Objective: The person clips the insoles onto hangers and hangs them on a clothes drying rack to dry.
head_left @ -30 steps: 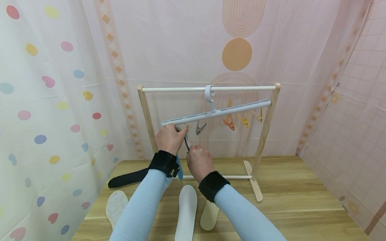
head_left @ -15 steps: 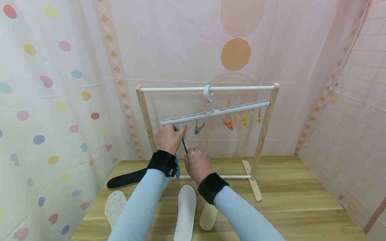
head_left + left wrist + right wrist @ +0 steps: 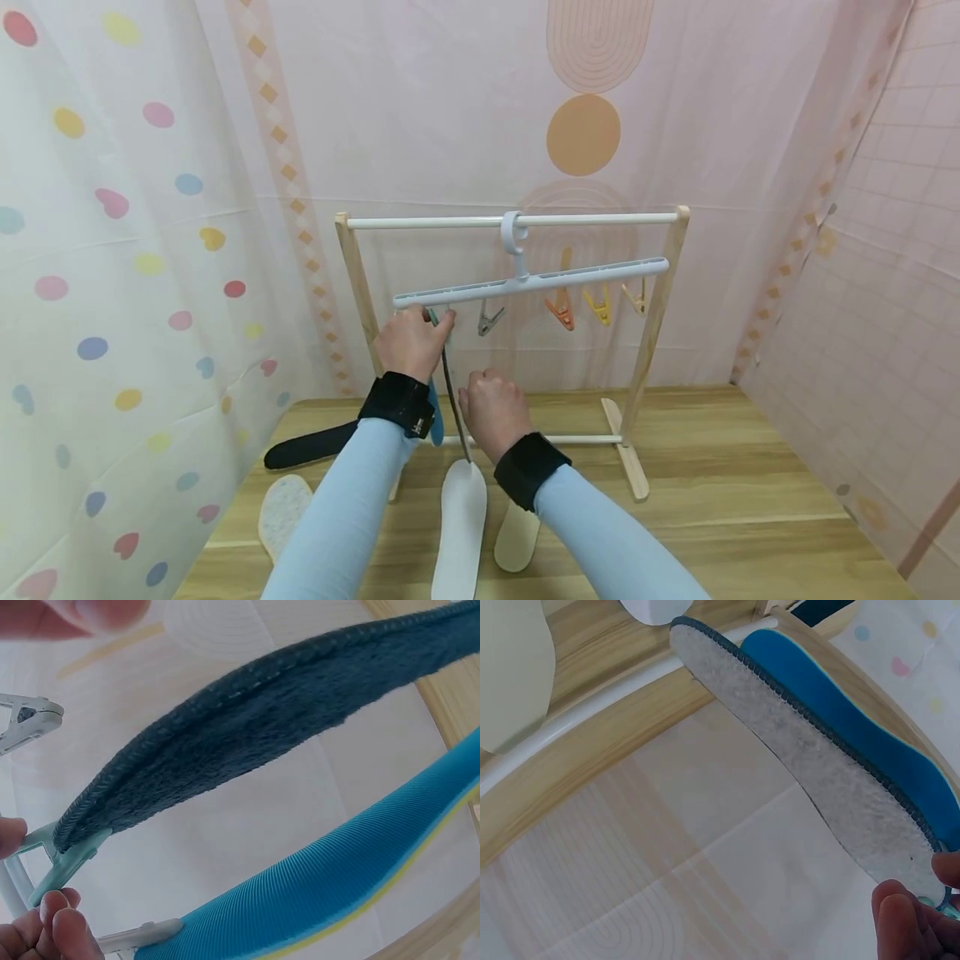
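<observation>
A dark-edged insole (image 3: 453, 402) with a pale fuzzy face (image 3: 810, 750) hangs from a green clothespin (image 3: 71, 859) under the hanger's left end. My left hand (image 3: 411, 344) pinches that clothespin. Beside it, a blue insole (image 3: 315, 877) hangs from a pale clothespin (image 3: 146, 935). My right hand (image 3: 495, 410) is just right of the dark-edged insole, apart from it, its fingers curled and holding nothing visible. The light-blue hanger (image 3: 525, 283) tilts, left end lower, on the rack's top bar (image 3: 427, 223).
More clothespins hang to the right: a grey one (image 3: 489, 319), an orange one (image 3: 561, 310), a yellow one (image 3: 599, 306) and a pale yellow one (image 3: 636, 297). On the table (image 3: 720, 483) lie a black insole (image 3: 311, 446), a fuzzy insole (image 3: 283, 510), a white insole (image 3: 461, 525) and a cream insole (image 3: 517, 537).
The right hand has let go of the dark-edged insole, which now hangs straight down. The hanger tilts a little less. My left hand stays at the green clothespin.
</observation>
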`<state>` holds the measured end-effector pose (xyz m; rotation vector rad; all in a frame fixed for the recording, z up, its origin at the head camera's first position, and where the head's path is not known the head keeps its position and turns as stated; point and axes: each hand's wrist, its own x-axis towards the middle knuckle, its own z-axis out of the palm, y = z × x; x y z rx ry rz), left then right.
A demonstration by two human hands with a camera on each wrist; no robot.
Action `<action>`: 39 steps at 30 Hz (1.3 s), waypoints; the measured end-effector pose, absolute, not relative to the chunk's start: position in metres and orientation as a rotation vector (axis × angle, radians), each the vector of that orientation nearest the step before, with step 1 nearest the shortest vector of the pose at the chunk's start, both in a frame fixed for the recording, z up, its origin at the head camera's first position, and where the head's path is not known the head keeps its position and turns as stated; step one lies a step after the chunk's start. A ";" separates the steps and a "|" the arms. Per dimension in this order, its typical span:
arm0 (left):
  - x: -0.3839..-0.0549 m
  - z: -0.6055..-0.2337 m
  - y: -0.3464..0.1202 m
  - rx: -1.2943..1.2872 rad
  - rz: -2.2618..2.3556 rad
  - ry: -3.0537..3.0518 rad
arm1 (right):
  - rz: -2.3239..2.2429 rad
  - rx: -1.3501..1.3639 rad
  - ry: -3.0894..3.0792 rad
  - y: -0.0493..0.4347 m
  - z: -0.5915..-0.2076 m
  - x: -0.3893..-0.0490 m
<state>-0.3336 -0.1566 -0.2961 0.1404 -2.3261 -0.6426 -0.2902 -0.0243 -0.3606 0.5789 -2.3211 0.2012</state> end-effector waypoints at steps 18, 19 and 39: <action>-0.338 -0.298 -0.166 0.144 -0.643 -2.312 | 0.296 0.573 -2.315 -0.005 -0.375 -0.296; -0.339 -0.299 -0.166 0.144 -0.643 -2.312 | 0.300 0.574 -2.314 -0.003 -0.376 -0.296; -0.323 -0.317 -0.169 0.108 -0.688 -2.350 | 0.349 0.519 -2.377 0.024 -0.388 -0.299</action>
